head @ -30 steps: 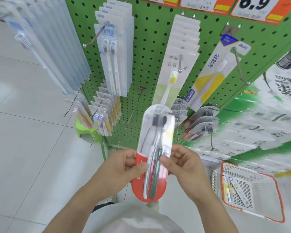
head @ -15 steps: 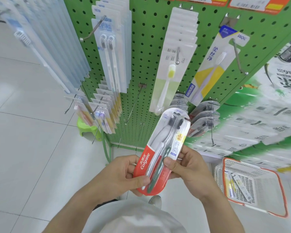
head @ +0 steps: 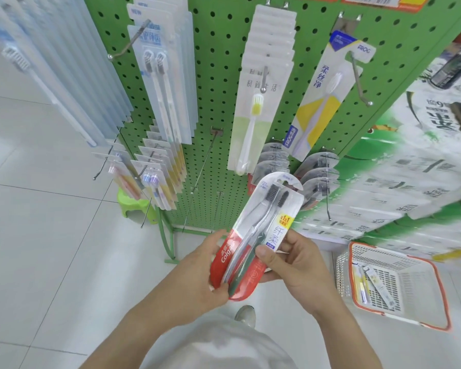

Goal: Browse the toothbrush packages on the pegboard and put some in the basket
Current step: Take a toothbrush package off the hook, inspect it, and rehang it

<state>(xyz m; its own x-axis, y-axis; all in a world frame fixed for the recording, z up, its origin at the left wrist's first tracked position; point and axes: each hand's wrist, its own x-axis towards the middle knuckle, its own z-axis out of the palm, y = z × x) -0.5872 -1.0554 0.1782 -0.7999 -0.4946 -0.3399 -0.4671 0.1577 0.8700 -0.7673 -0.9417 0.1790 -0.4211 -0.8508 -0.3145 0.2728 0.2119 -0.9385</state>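
Both hands meet at the lower centre of the frame around one twin-brush package (head: 256, 235): the left hand (head: 197, 272) curls its fingers along the red lower left edge, and the right hand (head: 293, 265) pinches the right side, thumb pressed on the front over the brush handles. The package tilts with its top toward the upper right, well clear of the green pegboard (head: 224, 75), so I judge it is being looked over and not yet dropped in. The basket (head: 399, 312), white with an orange rim, sits at the lower right on the floor and already holds at least two slim packages, so part of the job looks done; this one remains to go in. The red band reads "Colgate", partly covered by the left fingers, with a yellow "1+1" sticker above. A hanging package (head: 328, 99) at upper right reads "FROG"
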